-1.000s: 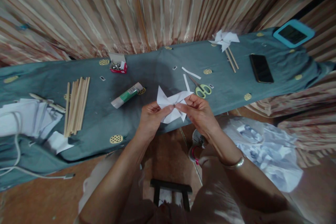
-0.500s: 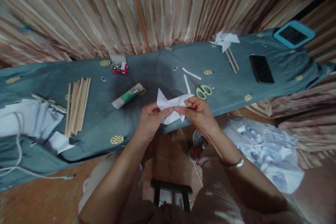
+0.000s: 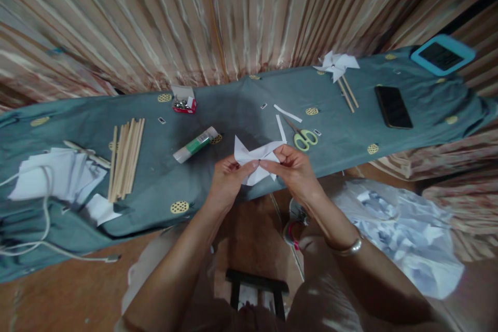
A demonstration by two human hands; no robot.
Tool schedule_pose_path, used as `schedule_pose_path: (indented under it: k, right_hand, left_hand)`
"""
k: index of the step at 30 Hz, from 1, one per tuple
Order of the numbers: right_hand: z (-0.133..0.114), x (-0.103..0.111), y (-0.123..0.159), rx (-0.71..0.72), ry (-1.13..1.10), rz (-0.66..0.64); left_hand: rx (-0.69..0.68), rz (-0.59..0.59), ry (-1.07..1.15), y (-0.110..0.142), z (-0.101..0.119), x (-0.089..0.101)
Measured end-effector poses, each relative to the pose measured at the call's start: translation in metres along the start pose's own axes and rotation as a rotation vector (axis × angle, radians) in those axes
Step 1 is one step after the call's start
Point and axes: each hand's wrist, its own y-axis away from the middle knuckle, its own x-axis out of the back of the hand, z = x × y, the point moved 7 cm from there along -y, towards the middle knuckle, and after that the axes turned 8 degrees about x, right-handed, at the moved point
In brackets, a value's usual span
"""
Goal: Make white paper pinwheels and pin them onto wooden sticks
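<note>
A white folded paper pinwheel (image 3: pixel 257 153) is held between my two hands near the front edge of the table. My left hand (image 3: pixel 229 176) pinches its left side, thumb toward the centre. On the opposite side, my right hand (image 3: pixel 293 168) grips the paper, its thumb tip close to the other thumb. A small dark spot shows at the pinwheel's middle, between the thumbs. Just beyond my right hand lie green-handled scissors (image 3: pixel 305 140) and two thin white paper strips (image 3: pixel 288 112). To the left of my left hand lies a glue stick (image 3: pixel 195 144) with a green label.
On the cloth-covered table (image 3: pixel 225 109) are wooden sticks (image 3: pixel 126 158), a paper stack (image 3: pixel 58 174), a red box of metal pins (image 3: pixel 184 104), finished pinwheels (image 3: pixel 336 65), a phone (image 3: pixel 392 107) and a blue-framed device (image 3: pixel 442 55). A plastic bag of paper scraps (image 3: pixel 404 233) lies lower right.
The view has shifted slightly, so the table's things appear a little farther right and lower. Both hands keep their hold on the pinwheel, with thumbs still near its centre.
</note>
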Motion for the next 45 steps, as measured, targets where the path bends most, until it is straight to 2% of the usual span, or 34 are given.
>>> schedule_pose_path:
  k: [11, 15, 18, 20, 23, 24, 26, 29, 32, 35, 40, 45]
  right_hand:
    - [0.008, -0.015, -0.004, -0.001, -0.014, -0.026]
    - [0.008, -0.008, -0.007, 0.004, -0.036, 0.001]
    - [0.005, 0.002, -0.009, 0.027, -0.031, 0.029]
    - [0.003, 0.008, -0.010, 0.039, -0.033, 0.047]
    - [0.001, 0.010, -0.010, 0.034, -0.048, 0.045]
    - [0.001, 0.010, -0.009, 0.029, -0.055, 0.037]
    - [0.000, 0.009, -0.008, 0.019, -0.075, 0.020]
    - [-0.002, 0.010, -0.007, 0.008, -0.091, 0.018]
    - [-0.003, 0.012, -0.007, 0.005, -0.095, 0.026]
    - [-0.004, 0.013, -0.007, 0.015, -0.100, 0.031]
    - [-0.003, 0.014, -0.007, 0.010, -0.093, 0.030]
    - [-0.003, 0.014, -0.005, 0.019, -0.076, 0.025]
  left_hand:
    - [-0.038, 0.019, -0.034, 0.008, 0.009, 0.013]
    - [-0.152, 0.094, -0.180, 0.011, 0.029, 0.029]
    - [-0.298, 0.205, -0.226, 0.011, 0.057, 0.059]
    - [-0.399, 0.356, -0.314, 0.011, 0.079, 0.089]
    - [-0.541, 0.619, -0.591, 0.011, 0.113, 0.135]
    - [-0.546, 0.704, -0.713, 0.010, 0.121, 0.149]
    - [-0.458, 0.862, -0.953, 0.007, 0.132, 0.175]
    - [-0.419, 0.918, -1.046, 0.005, 0.138, 0.202]
    - [-0.361, 0.923, -1.228, 0.001, 0.136, 0.214]
    - [-0.311, 0.920, -1.301, -0.004, 0.132, 0.220]
    - [-0.327, 0.908, -1.405, -0.010, 0.130, 0.219]
    - [-0.270, 0.914, -1.421, -0.013, 0.129, 0.220]
